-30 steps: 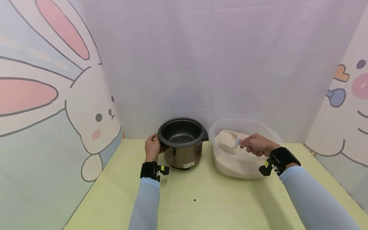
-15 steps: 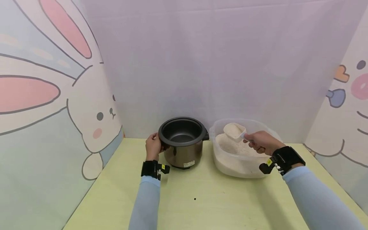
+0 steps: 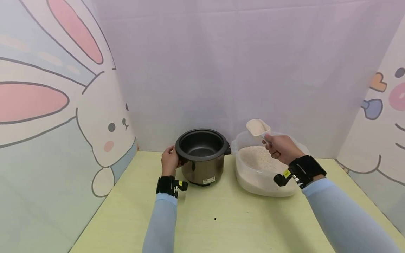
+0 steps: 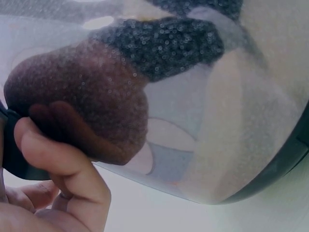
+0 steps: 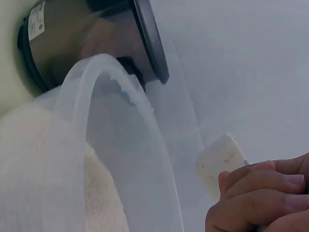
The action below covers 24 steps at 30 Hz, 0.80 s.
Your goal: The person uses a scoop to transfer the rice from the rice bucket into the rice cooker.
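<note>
Both hands curled, right (image 3: 278,147) raised above left (image 3: 169,161).

Pale-green table (image 3: 221,225); lilac back wall (image 3: 240,70); rabbit-cartoon panels (image 3: 47,116), apparently printed.

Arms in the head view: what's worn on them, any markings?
Both arms wear long light-blue sleeves, left and right, ending at the wrists. Each wrist carries a black band, left and right, with a small black device clipped on that bears a yellow tag. The hands are bare: no gloves. No cables show.
</note>
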Each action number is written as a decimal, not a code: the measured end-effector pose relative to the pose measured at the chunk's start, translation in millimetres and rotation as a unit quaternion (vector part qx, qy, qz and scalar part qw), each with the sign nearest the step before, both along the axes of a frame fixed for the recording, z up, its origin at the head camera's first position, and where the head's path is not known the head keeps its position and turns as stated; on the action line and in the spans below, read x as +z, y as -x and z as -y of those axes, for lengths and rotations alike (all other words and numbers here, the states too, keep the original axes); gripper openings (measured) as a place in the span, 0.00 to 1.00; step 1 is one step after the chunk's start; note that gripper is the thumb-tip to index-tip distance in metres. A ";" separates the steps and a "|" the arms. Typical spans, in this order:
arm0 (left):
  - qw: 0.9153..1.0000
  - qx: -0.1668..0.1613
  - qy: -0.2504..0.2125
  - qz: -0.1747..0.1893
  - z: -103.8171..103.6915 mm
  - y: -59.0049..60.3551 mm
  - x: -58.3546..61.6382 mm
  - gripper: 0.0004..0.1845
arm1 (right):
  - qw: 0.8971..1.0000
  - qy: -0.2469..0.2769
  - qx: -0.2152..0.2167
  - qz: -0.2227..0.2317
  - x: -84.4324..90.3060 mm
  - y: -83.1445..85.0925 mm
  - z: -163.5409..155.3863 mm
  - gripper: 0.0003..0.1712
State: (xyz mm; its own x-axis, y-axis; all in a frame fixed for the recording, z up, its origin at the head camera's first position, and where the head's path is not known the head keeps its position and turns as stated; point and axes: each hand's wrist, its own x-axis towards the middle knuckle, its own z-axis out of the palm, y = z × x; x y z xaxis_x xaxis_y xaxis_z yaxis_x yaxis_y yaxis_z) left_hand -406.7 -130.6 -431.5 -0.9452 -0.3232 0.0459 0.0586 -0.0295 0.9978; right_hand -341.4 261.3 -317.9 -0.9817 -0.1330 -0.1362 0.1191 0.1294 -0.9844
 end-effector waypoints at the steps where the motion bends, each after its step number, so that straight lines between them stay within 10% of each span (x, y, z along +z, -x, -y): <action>1: 1.000 0.000 0.000 -0.001 0.1 0.1 0.1 0.22 | 1.000 0.007 -0.004 0.002 2.6 0.4 4.7 0.21; 24: 1.000 0.003 0.003 0.003 -1.1 1.6 0.0 0.22 | 1.000 0.004 -0.009 0.003 27.1 9.5 97.4 0.22</action>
